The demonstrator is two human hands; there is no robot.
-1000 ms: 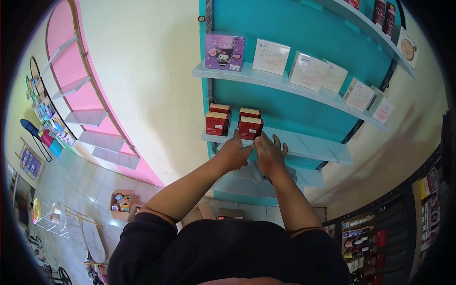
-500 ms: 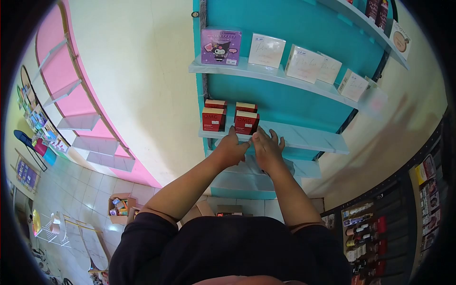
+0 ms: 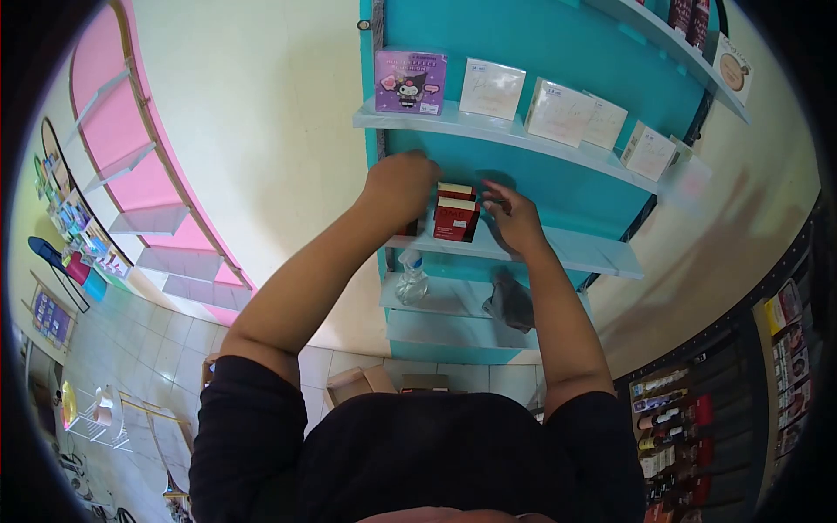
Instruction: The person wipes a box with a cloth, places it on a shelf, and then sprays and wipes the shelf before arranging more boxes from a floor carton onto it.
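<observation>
Two small red boxes with cream tops stand one behind the other on the marbled shelf; the front red box (image 3: 455, 220) reads "OMG", and the rear red box (image 3: 456, 190) shows mostly its top. My left hand (image 3: 401, 187) is raised over the left end of this shelf, covering most of the red boxes there. Its fingertips are blurred and turned away, so I cannot make out whether they hold anything. To the right of the front pair is my right hand (image 3: 516, 218), fingers apart and nothing in them.
Above, a shelf (image 3: 488, 126) carries a purple character box (image 3: 410, 83) and several white boxes (image 3: 558, 113). Below stand a clear spray bottle (image 3: 411, 281) and a bunched grey cloth (image 3: 511, 303). An opened cardboard box (image 3: 377, 380) lies on the floor. Another display rack (image 3: 671, 436) is at right.
My left hand has risen from below the shelf to over its left end. My right hand has moved up and right, away from the front box. The spray bottle and cloth have come into sight.
</observation>
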